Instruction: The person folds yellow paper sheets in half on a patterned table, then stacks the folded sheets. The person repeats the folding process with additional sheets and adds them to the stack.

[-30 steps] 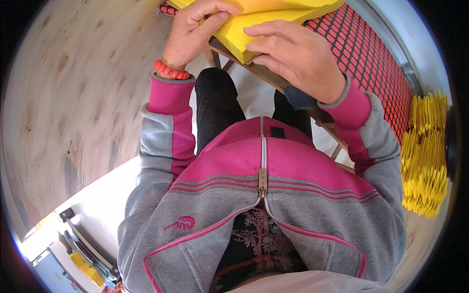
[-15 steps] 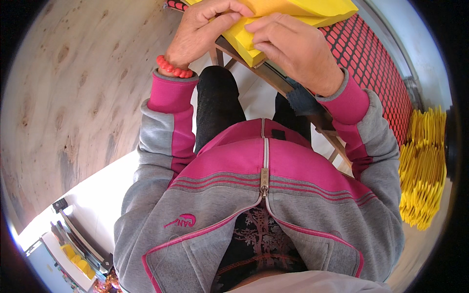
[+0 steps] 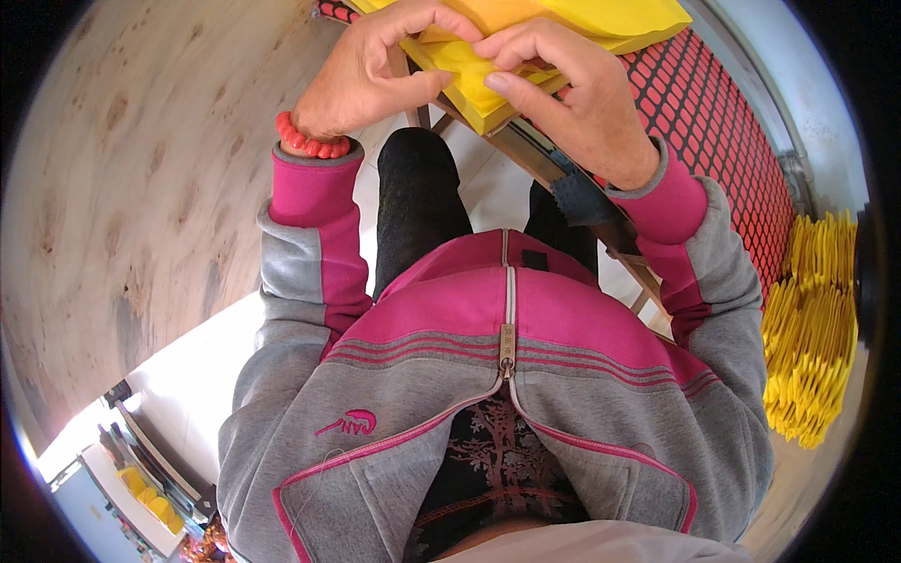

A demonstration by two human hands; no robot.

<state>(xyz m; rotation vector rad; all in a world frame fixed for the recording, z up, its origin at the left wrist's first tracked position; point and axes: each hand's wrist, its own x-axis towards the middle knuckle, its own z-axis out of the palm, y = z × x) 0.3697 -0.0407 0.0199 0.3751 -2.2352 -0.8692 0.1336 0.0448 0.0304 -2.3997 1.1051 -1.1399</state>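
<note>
A yellow folded piece (image 3: 619, 21) of paper- or cloth-like sheet lies at the top of the view, its near corner pointing toward me. Over its left part is my left hand (image 3: 375, 70), with thumb and forefinger spread in a curve and the thumb tip at the yellow edge. My right hand (image 3: 587, 103) reaches in from the other side. Its fingertips meet the left forefinger over the folds, while its thumb rests lower on the yellow, apart from the fingers. A red bead bracelet (image 3: 310, 141) circles my left wrist.
Under the yellow piece is a wooden-framed surface with a red and black patterned cover (image 3: 709, 113). A tall stack of yellow folded pieces (image 3: 809, 338) stands at the right. A wood-grained panel (image 3: 141, 188) fills the left. My knees (image 3: 418, 178) are below the work edge.
My left hand has shifted slightly left and down, and its thumb has moved away from the forefinger. My right thumb and fingers have also spread apart.
</note>
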